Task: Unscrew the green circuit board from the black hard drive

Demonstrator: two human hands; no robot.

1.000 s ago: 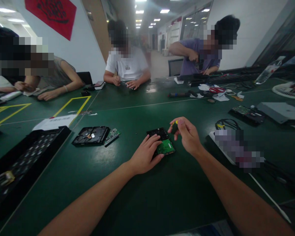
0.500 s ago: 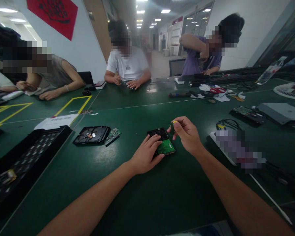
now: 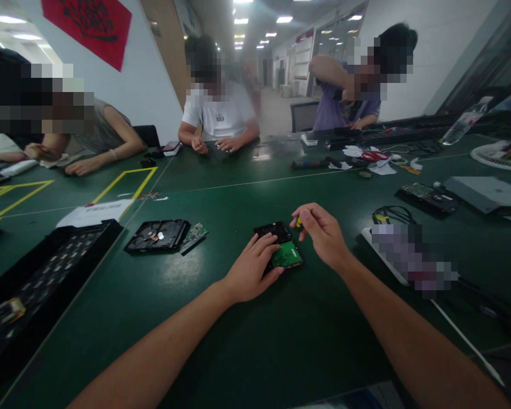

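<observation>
My left hand lies open, fingers spread over the hard drive at twelve o'clock on the green counter, likely to steady it. At one o'clock, my right hand narrowly pinches a yellow handle (probably a screwdriver's), seemingly for fine control.

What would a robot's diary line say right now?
left hand: flat on hard drive | right hand: pinching yellow-marked tool | left of drive: loose circuit board
</observation>
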